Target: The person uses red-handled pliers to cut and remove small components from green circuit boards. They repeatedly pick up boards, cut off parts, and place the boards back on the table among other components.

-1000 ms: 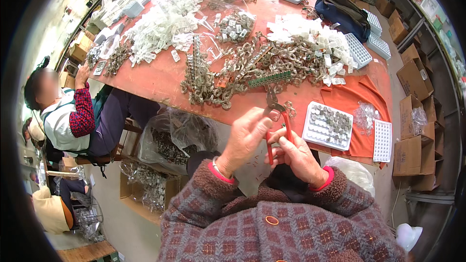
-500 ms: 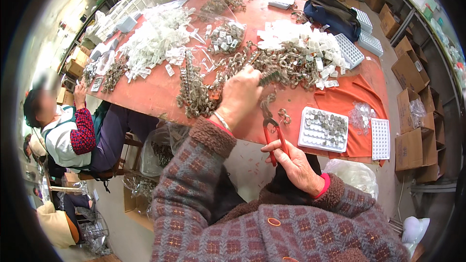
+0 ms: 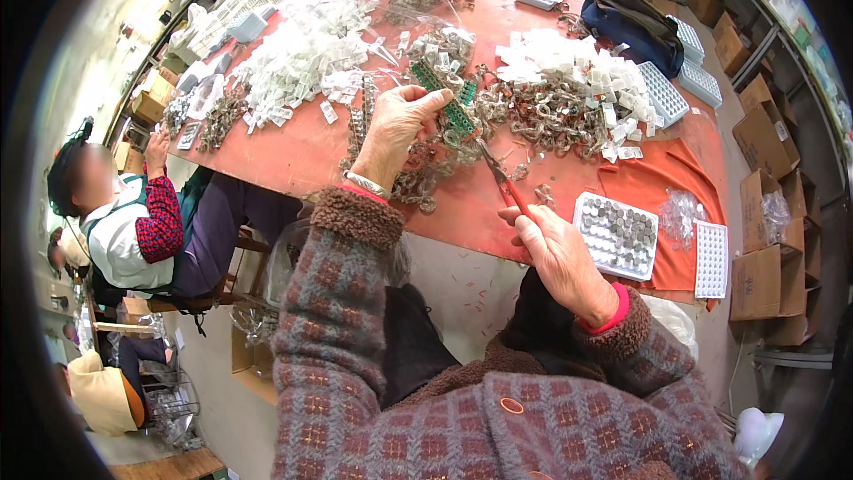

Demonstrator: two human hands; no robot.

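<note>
My left hand [image 3: 395, 129] is closed on a green circuit board strip [image 3: 458, 117], pinched between thumb and fingers above the table. Curled clear-and-brown leads hang off the strip. My right hand [image 3: 567, 258] grips red-handled cutting pliers [image 3: 508, 185], whose dark jaws reach up to the strip's lower end, among the leads. Whether the jaws are touching a lead, I cannot tell. Under my left hand lies a heap of similar tangled leads [image 3: 422, 182]. A small loose curled piece [image 3: 544, 196] rests right of the pliers.
White plastic pieces [image 3: 298, 58] are heaped at left, more [image 3: 569, 67] at right above tangled leads [image 3: 560, 120]. A white tray [image 3: 613, 272] of round grey parts sits beside an orange cloth [image 3: 680, 173]. A dark bag [image 3: 631, 28] lies behind. People sit at left [image 3: 133, 231] and far side.
My left hand has drawn back and to the left and now holds up the green strip, plainly visible. The pliers have risen from near the table edge to the strip's lower end.
</note>
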